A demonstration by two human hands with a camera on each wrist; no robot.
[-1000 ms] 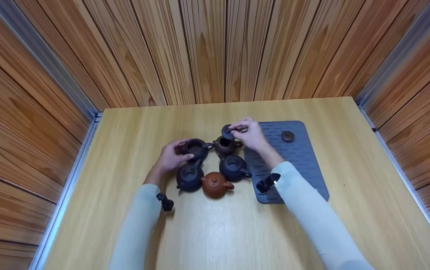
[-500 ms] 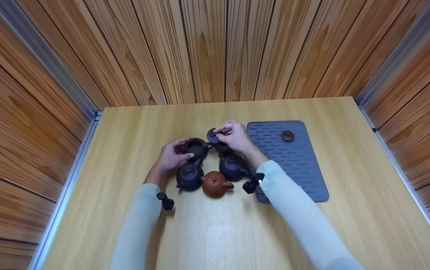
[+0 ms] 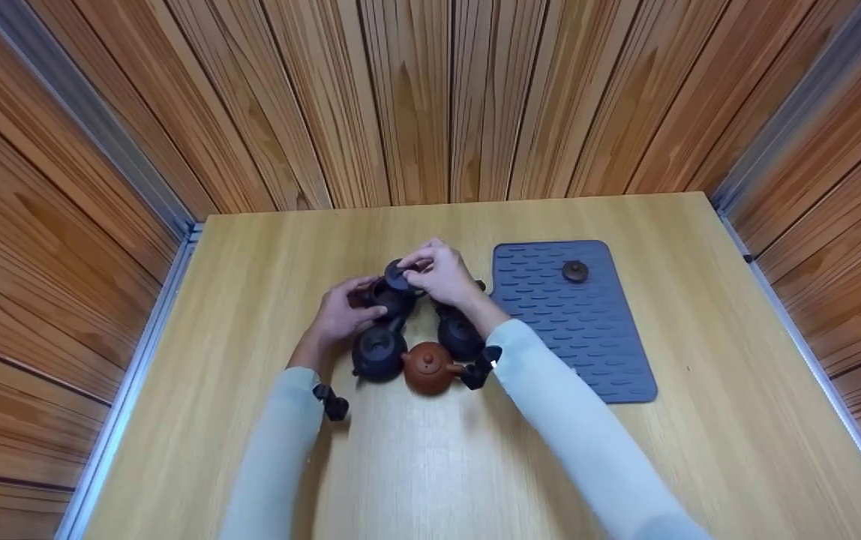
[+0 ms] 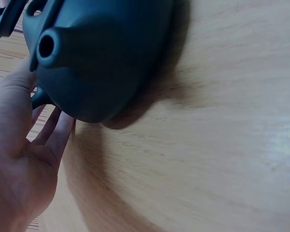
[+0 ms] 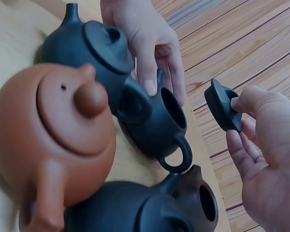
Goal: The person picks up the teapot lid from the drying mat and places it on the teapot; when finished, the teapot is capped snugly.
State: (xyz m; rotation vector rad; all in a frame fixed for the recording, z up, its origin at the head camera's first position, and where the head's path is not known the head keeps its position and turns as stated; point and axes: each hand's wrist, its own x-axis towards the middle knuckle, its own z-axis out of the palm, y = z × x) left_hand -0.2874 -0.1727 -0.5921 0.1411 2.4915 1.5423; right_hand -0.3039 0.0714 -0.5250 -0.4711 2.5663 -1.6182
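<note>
My right hand (image 3: 442, 274) pinches a round black teapot lid (image 5: 223, 106) by its knob. The lid is raised and tilted over an uncovered black teapot (image 5: 152, 128). Around that pot's side, my left hand (image 3: 339, 311) has its thumb and fingers, holding it on the table. Nearer me stands a black teapot with its lid on (image 3: 379, 354), its spout large in the left wrist view. A reddish-brown lidded teapot (image 3: 429, 367) sits beside it. Another black lidded teapot (image 3: 459, 334) and a dark brown uncovered teapot (image 5: 198, 205) lie partly behind my right arm in the head view.
A grey ridged mat (image 3: 565, 330) lies on the right of the wooden table (image 3: 400, 465), with a small dark brown lid (image 3: 575, 271) on it. Wood-panelled walls (image 3: 423, 105) enclose the back and sides. The teapots stand close together in a ring.
My right hand has carried the black lid leftward, from above the dark brown teapot to above the uncovered black one. My left hand has stayed in place on that pot.
</note>
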